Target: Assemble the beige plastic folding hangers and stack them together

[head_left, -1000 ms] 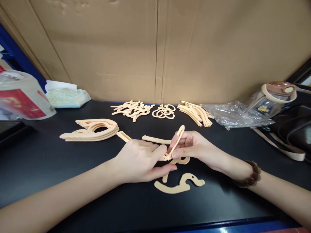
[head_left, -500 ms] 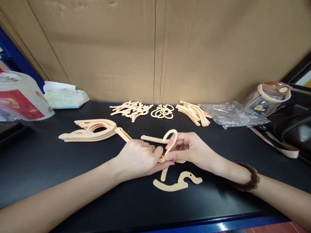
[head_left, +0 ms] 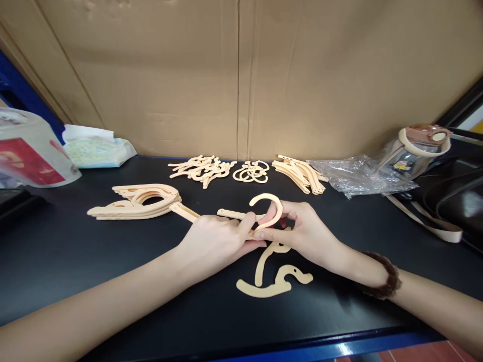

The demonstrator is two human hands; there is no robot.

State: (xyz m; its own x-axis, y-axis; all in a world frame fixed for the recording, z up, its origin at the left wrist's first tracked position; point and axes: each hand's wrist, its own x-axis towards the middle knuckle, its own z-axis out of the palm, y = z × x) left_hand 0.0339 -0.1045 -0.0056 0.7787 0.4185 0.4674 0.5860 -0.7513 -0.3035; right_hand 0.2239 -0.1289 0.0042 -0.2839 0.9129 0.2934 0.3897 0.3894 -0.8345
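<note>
My left hand [head_left: 217, 244] is closed around a beige plastic hanger arm [head_left: 183, 212], whose far end sticks out to the left. A beige hanger hook [head_left: 278, 207] stands above the fingers, its open end to the left. My right hand [head_left: 304, 229] pinches the hook's lower end, close to my left fingertips; the joint there is partly hidden. Just behind the hands shows another straight hanger arm [head_left: 232, 214], its right end covered. Below them lie a curved beige piece [head_left: 262, 264], partly hidden by my right hand, and a flat curved piece with a small hole [head_left: 264, 290].
Folded hangers [head_left: 136, 208] are stacked at left. Along the back lie piles of curved pieces [head_left: 202, 168], hooks [head_left: 252, 172] and arms [head_left: 302, 173]. Clear plastic wrap [head_left: 350, 176], a bottle [head_left: 411, 153] and a strap [head_left: 426, 223] are right; a tissue pack [head_left: 98, 148] and bag [head_left: 33, 151] left.
The hook has turned in my right fingers, and its open end now points left more plainly. More of the curved piece below the hands shows. My left hand has kept its grip.
</note>
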